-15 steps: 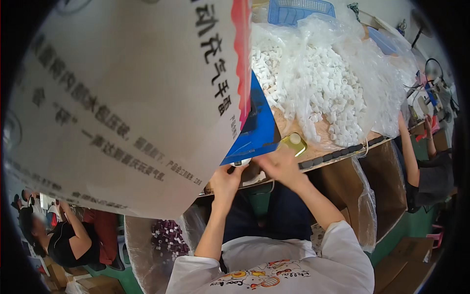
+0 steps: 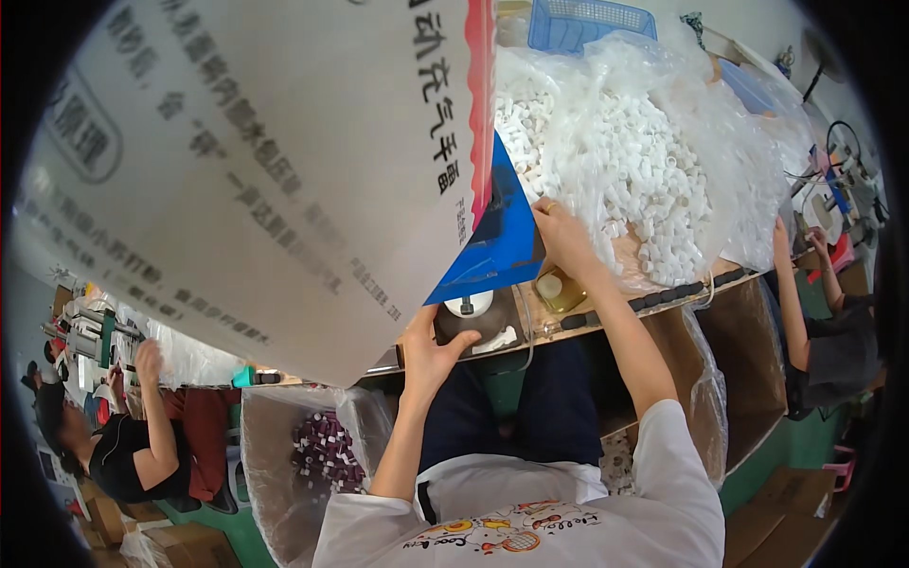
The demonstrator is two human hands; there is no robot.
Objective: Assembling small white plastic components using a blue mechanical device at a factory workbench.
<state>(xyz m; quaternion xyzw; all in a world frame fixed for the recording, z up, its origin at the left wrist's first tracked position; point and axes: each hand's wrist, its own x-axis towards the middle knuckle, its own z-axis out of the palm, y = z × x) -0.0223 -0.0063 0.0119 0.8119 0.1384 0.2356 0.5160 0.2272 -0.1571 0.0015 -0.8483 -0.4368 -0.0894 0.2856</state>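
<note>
My left hand (image 2: 433, 355) is at the table edge with its thumb stretched away from the fingers; nothing shows in the gap. Its fingertips are partly behind a blue panel (image 2: 502, 251) and a large printed white sheet (image 2: 246, 208). Beside the thumb, a round white disc with a dark metal pin (image 2: 467, 305) sits on a dark base (image 2: 492, 329). My right hand (image 2: 565, 237) reaches to the panel's right edge, near a heap of small white plastic caps (image 2: 653, 180). Its fingers are curled, and the panel hides what they may hold.
A yellowish container (image 2: 561, 292) stands at the table edge below my right forearm. Clear plastic sheeting (image 2: 748, 189) surrounds the caps, with a blue basket (image 2: 592, 24) behind. A lined carton (image 2: 327, 454) of purple and white pieces stands lower left. Other people work at both sides.
My right hand has moved up and away from the disc toward the caps. My left thumb has come off the disc, exposing the pin and dark base. The printed sheet has shifted in view.
</note>
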